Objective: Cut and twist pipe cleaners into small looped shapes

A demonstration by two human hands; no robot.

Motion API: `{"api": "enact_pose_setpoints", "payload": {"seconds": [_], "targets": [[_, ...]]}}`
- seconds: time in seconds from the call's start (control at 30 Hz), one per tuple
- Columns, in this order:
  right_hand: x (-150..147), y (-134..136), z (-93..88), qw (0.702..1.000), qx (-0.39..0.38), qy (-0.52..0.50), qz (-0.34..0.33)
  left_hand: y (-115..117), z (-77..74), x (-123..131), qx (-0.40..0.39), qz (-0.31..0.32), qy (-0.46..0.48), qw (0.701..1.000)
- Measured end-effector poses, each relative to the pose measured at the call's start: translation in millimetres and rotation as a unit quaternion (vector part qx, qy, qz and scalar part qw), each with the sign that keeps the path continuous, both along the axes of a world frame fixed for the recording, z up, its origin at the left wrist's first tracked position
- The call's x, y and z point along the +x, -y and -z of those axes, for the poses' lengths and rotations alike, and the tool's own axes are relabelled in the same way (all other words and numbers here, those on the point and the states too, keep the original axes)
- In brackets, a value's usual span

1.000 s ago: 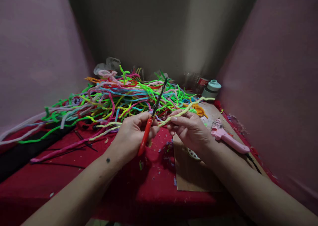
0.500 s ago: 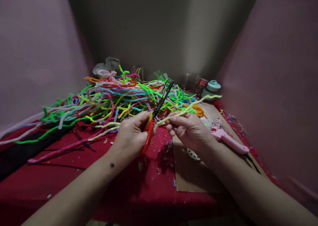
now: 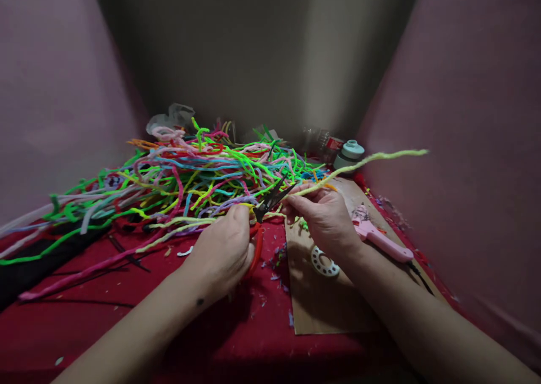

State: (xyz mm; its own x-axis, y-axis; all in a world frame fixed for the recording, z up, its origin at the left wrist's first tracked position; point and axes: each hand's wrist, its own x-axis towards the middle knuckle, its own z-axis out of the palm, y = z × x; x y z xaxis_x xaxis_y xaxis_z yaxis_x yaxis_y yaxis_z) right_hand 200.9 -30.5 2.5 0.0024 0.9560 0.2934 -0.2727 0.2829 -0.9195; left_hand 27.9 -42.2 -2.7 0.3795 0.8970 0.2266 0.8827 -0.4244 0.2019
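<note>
Gripping spread-bladed red scissors (image 3: 262, 209) in the left hand (image 3: 224, 246), center frame. Pinching a pale-yellow fuzzy strand (image 3: 378, 156) in the right hand's (image 3: 327, 218) fingertips, right of center, possibly touching the scissors.

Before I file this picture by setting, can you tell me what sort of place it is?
Probably a craft table: a heap of bright fuzzy strands covers much of it, a pink glue gun lies at the right, and the left hand holds scissors.

Dim pinkish walls (image 3: 469, 91) flank a grey backdrop (image 3: 220, 52) above red cloth (image 3: 257, 339).
</note>
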Motion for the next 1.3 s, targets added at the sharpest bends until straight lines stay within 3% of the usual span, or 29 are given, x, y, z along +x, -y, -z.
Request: {"api": "enact_pose_setpoints", "payload": {"seconds": [0.13, 0.33, 0.8, 1.3], "targets": [[1.3, -0.8, -0.1, 0.998, -0.019, -0.047, -0.037, -0.3, 2.4, 0.2, -0.007, 0.005, -0.051, 0.999], [4.9, -4.1, -1.3, 0.993, -0.042, -0.061, -0.090, 0.6, 2.6, -0.4, -0.020, 0.015, -0.056, 0.998], [8.4, -4.9, -4.5, 0.989, -0.088, -0.060, -0.104, 0.2, 1.9, 0.6, -0.039, 0.007, -0.100, 0.994], [6.0, -3.2, -7.6, 0.990, -0.082, -0.057, -0.096, 1.5, 2.0, 2.1, -0.071, -0.013, -0.108, 0.992]]}}
